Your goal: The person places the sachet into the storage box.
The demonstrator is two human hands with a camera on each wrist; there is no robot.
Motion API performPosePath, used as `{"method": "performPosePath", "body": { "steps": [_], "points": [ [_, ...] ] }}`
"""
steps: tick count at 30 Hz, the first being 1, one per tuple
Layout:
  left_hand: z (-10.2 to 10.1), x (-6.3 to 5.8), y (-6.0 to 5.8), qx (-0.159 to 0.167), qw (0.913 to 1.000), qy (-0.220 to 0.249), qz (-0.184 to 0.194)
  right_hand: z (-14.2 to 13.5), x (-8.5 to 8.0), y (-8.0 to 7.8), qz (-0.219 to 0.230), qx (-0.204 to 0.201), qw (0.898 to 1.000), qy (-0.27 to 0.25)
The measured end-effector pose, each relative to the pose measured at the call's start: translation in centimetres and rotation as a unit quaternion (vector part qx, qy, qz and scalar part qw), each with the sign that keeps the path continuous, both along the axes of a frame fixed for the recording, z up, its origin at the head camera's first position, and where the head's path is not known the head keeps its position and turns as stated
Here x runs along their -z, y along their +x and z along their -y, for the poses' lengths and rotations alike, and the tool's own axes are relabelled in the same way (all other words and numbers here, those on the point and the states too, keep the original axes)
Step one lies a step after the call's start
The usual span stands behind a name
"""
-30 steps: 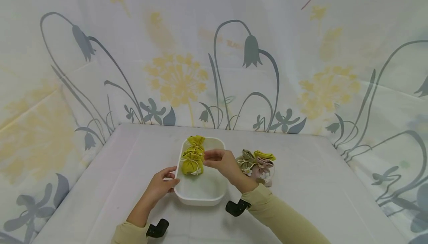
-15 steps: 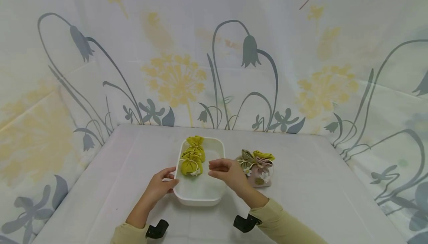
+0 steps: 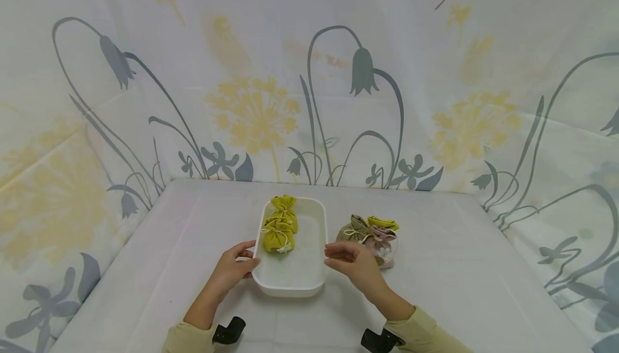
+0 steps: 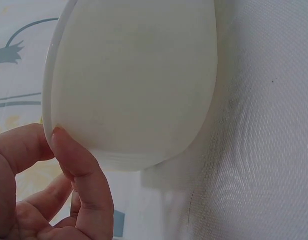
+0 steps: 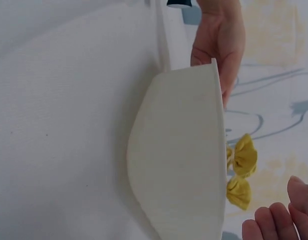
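Observation:
A white plastic tub (image 3: 309, 280) stands on the table, with yellow-green drawstring pouches (image 3: 278, 237) lined up along its left side. My left hand (image 3: 232, 267) pinches the tub's left rim between thumb and fingers. The left wrist view shows that grip (image 4: 76, 160) close up, thumb on the outer wall. At the right rim is my right hand (image 3: 355, 267), holding nothing, its fingers relaxed. In the right wrist view the same hand (image 5: 288, 220) appears apart from the tub wall (image 5: 178, 150), with yellow pouch tops (image 5: 243, 156) showing beyond the rim.
Right of the tub sits a cluster of more drawstring pouches: a grey-green one (image 3: 353, 229), a pink one (image 3: 384, 248) and a yellow one (image 3: 384, 223), partly behind the right hand. A flower-printed cloth (image 3: 271, 127) rises behind the white-covered table (image 3: 464, 245).
My right hand has drawn back to the right, from beside the pouches inside the tub to its right rim. The left hand keeps its grip; the pouches in the tub stay put.

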State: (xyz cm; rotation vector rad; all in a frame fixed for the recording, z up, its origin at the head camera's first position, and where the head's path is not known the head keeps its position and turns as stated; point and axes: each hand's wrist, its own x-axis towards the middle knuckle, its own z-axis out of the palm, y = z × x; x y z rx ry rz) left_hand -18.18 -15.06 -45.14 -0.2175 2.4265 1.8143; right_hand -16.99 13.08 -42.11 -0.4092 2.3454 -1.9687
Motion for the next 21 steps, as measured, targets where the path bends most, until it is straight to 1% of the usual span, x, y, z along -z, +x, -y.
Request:
{"method": "performPosePath", "body": {
  "steps": [4,6,13,17,21],
  "points": [
    [0.0,0.0,0.0,-0.001,1.0,0.005,-0.004,-1.2,0.4,0.3,-0.005,0.017,1.0,-0.001],
    [0.0,0.0,0.0,-0.001,1.0,0.006,-0.005,-1.7,0.5,0.5,0.0,0.027,1.0,0.0],
    [0.0,0.1,-0.1,-0.001,1.0,0.007,-0.006,-3.5,0.6,1.1,0.005,0.084,0.996,-0.01],
    [0.0,0.1,0.0,-0.001,1.0,0.003,0.001,-4.8,1.0,1.3,0.001,0.105,0.994,-0.012],
    [0.0,-0.1,0.1,0.0,1.0,-0.001,0.007,-6.1,1.5,1.1,0.006,0.128,0.992,0.006]
  ]
}}
